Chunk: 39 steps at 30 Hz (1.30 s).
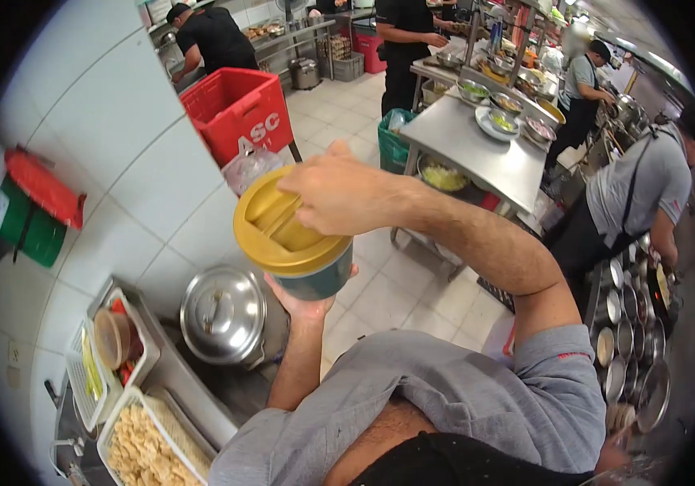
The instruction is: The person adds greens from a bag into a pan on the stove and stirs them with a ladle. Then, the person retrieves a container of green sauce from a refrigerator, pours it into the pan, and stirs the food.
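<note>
A dark green tub (315, 281) with a wide mustard-yellow lid (254, 224) is held up in front of my chest, slightly tilted. My left hand (309, 306) supports the tub from below, its fingers partly hidden behind it. Over the top, my right hand (346, 193) has its fingers bent onto the raised grip across the lid. The lid sits on the tub, so the contents are hidden. Below and to the left stands a large steel pot (222, 316) with its cover on.
Baskets with cauliflower-like pieces (149, 445) and vegetables (88, 368) sit lower left. A red crate (234, 113) stands ahead by the tiled wall. A steel table (477, 150) with bowls is at right. Co-workers (631, 186) stand along the right side and at the back.
</note>
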Available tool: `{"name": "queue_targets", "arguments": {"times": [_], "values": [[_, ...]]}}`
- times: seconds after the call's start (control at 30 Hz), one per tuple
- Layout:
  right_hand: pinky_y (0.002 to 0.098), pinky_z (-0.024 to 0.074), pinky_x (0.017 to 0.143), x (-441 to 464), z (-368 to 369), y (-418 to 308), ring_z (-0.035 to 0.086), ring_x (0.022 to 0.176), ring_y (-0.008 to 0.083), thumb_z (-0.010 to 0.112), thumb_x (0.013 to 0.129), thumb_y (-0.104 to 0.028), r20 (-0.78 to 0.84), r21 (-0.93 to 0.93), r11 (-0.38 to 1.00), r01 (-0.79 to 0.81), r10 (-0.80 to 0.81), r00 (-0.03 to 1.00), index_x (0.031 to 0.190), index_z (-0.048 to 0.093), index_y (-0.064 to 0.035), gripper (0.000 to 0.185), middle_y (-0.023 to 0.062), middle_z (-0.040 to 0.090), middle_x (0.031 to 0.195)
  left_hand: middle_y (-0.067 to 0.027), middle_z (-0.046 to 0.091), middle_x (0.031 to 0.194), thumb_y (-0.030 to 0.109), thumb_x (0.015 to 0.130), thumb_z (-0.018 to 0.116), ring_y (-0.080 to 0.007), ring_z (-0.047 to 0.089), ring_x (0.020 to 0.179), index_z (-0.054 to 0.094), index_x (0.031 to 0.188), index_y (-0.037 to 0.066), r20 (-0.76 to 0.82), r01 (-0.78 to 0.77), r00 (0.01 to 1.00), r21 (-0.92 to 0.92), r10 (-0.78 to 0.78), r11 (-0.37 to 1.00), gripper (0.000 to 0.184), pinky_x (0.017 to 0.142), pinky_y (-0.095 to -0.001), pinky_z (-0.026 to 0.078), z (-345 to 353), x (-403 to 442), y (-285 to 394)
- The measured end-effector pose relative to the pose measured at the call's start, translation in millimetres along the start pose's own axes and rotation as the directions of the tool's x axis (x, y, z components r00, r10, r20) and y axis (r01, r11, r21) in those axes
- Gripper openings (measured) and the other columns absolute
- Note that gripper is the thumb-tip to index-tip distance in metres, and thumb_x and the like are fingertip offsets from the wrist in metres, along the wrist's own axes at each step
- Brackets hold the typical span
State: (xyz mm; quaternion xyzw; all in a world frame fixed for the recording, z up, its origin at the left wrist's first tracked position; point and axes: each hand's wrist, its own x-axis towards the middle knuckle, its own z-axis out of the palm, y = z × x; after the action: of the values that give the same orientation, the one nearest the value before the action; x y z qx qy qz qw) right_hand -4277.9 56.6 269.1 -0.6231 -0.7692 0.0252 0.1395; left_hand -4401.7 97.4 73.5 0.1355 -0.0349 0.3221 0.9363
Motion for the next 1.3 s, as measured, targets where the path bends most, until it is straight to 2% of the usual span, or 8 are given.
{"name": "queue_targets", "arguments": {"times": [0.07, 0.37, 0.6, 0.67, 0.73, 0.83, 1.07, 1.3], "values": [[0.0383, 0.0335, 0.079, 29.2, -12.0, 46.6, 0.052, 0.103, 0.0250, 0.055, 0.075, -0.014, 0.215, -0.079, 0.997, -0.023, 0.040, 0.976, 0.105, 0.059, -0.0036, 0.032, 0.0135, 0.059, 0.096, -0.0222, 0.038, 0.132, 0.073, 0.076, 0.039, -0.0525, 0.040, 0.112, 0.028, 0.138, 0.009, 0.067, -0.050, 0.996, -0.013, 0.051, 0.999, 0.089, 0.074, -0.0648, 0.045, 3.2, 48.2, -10.3], [0.0419, 0.0439, 0.071, 171.4, 13.5, 280.1, 0.060, 0.081, 0.0271, 0.057, 0.069, -0.003, 0.037, 0.217, 0.895, 0.389, -0.406, 0.913, 0.095, 0.064, -0.0103, 0.028, 0.0094, 0.061, 0.081, -0.0201, 0.040, 0.132, 0.072, 0.076, 0.038, -0.0505, 0.040, 0.113, 0.030, 0.136, 0.009, 0.067, 0.024, 0.998, -0.012, -0.023, 1.000, 0.087, 0.075, -0.0644, 0.043, -51.3, 291.3, -3.0], [0.0367, 0.0393, 0.077, 303.6, -13.3, 445.1, 0.057, 0.082, 0.0229, 0.058, 0.067, -0.009, 0.104, 0.098, 0.827, 0.553, -0.561, 0.821, 0.074, 0.064, -0.0135, 0.010, 0.0022, 0.062, 0.080, -0.0270, 0.039, 0.129, 0.077, 0.074, 0.034, -0.0515, 0.045, 0.108, 0.029, 0.136, 0.006, 0.056, 0.168, 0.985, -0.062, -0.165, 0.984, 0.094, 0.073, -0.0656, 0.046, -89.8, 505.8, 42.6], [0.0367, 0.0345, 0.086, 334.6, -29.6, 492.5, 0.054, 0.086, 0.0218, 0.058, 0.069, -0.013, 0.198, 0.042, 0.884, 0.466, -0.465, 0.863, 0.079, 0.065, -0.0157, 0.013, 0.0006, 0.061, 0.085, -0.0224, 0.043, 0.127, 0.073, 0.076, 0.037, -0.0511, 0.045, 0.108, 0.034, 0.133, 0.005, 0.047, 0.175, 0.984, -0.067, -0.172, 0.982, 0.089, 0.072, -0.0665, 0.044, -94.3, 567.6, 53.3], [0.0368, 0.0391, 0.083, 360.4, -34.4, 538.2, 0.056, 0.086, 0.0245, 0.060, 0.073, -0.020, -0.166, -0.037, 0.919, 0.392, -0.393, 0.905, 0.090, 0.064, -0.0160, 0.019, 0.0034, 0.060, 0.089, -0.0231, 0.042, 0.128, 0.073, 0.076, 0.036, -0.0511, 0.044, 0.110, 0.033, 0.134, 0.005, 0.076, 0.172, 0.983, -0.067, -0.167, 0.983, 0.089, 0.074, -0.0678, 0.043, -106.3, 629.8, 63.4], [0.0384, 0.0442, 0.078, 403.5, -42.6, 600.0, 0.060, 0.082, 0.0266, 0.060, 0.076, -0.027, -0.326, -0.140, 0.984, 0.108, -0.149, 0.934, 0.100, 0.061, -0.0120, 0.029, 0.0085, 0.062, 0.084, -0.0246, 0.038, 0.131, 0.074, 0.076, 0.033, -0.0510, 0.040, 0.114, 0.029, 0.136, 0.005, 0.105, 0.158, 0.983, -0.058, -0.152, 0.986, 0.091, 0.076, -0.0704, 0.041, -131.2, 726.5, 76.0], [0.0426, 0.0492, 0.070, 517.6, -63.9, 788.5, 0.064, 0.074, 0.0320, 0.058, 0.075, -0.032, -0.129, -0.052, 0.999, -0.006, -0.001, 0.992, 0.101, 0.058, -0.0040, 0.038, 0.0155, 0.065, 0.074, -0.0266, 0.031, 0.136, 0.074, 0.077, 0.029, -0.0502, 0.032, 0.122, 0.023, 0.138, 0.004, 0.010, 0.094, 0.996, 0.005, -0.094, 0.996, 0.093, 0.079, -0.0733, 0.037, -184.7, 943.2, 88.3], [0.0420, 0.0500, 0.073, 639.1, -96.2, 968.7, 0.061, 0.088, 0.0337, 0.059, 0.067, -0.006, -0.004, 0.179, 0.981, -0.076, 0.078, 0.997, 0.095, 0.054, 0.0021, 0.029, 0.0190, 0.062, 0.085, -0.0227, 0.043, 0.126, 0.074, 0.074, 0.036, -0.0474, 0.042, 0.111, 0.034, 0.132, 0.005, 0.050, 0.093, 0.994, 0.093, -0.098, 0.991, 0.090, 0.070, -0.0614, 0.043, -204.3, 1158.8, 101.1]]}}
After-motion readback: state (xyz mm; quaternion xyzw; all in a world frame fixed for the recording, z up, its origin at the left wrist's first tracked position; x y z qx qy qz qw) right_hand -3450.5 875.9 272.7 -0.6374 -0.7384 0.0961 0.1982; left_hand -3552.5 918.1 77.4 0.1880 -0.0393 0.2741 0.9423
